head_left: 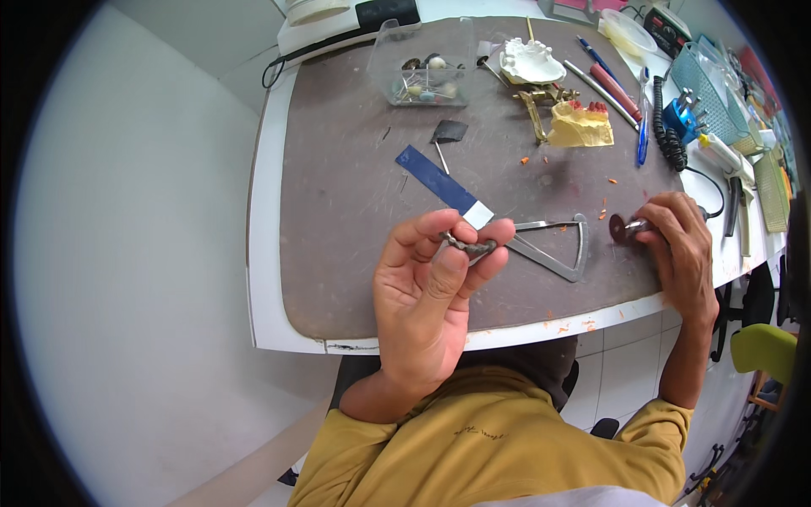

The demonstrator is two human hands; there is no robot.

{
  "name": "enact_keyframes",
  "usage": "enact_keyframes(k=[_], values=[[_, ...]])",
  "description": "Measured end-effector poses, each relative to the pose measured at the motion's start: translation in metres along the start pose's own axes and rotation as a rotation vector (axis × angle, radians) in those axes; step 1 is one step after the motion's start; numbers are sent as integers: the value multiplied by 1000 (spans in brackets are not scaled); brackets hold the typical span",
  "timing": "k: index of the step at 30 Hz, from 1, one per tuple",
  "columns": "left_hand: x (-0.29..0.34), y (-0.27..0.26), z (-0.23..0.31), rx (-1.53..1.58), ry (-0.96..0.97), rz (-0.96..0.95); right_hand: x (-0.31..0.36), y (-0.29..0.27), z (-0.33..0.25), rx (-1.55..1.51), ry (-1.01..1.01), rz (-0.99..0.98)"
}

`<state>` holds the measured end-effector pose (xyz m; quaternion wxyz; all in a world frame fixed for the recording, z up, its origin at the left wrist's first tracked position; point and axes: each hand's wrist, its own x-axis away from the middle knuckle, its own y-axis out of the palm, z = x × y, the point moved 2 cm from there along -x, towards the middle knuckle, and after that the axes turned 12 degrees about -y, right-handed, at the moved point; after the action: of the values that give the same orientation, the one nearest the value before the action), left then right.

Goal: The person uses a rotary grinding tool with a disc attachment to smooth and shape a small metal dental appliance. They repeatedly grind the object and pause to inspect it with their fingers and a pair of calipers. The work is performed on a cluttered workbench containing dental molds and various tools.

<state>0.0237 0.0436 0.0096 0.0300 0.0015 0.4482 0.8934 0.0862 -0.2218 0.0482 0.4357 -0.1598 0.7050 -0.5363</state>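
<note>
The left hand has its thumb and fingertips pinched almost together on a small, bumpy, dark grey metal piece, held up over the big flat brown mat. At its three o'clock, the right hand has its fingers curled round a silver metal hand tool with a thin, round, red-brown disc at its tip. The disc sits at the tool's nine o'clock end, well apart from the metal piece. I cannot tell if it spins. To do this well, I think the pinch should be firm but gentle, as the piece looks thin and could slip. Fingertips should be clear of the disc's edge. The silver metal measuring tool with a curved end lies between the hands, so it is best not to bump it.
</note>
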Motion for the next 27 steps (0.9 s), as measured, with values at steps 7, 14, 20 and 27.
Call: enact_keyframes(k=[7,14,20,27], values=[[3,0,-1,-59,88,43,-53,-3,-31,-336,17,242],[8,1,-1,-215,179,66,-97,20,-67,-434,-160,3],[10,-3,-2,-341,243,58,-94,25,-72,-346,-165,40],[8,2,-3,-245,314,53,-91,24,-73,-350,-165,39]])
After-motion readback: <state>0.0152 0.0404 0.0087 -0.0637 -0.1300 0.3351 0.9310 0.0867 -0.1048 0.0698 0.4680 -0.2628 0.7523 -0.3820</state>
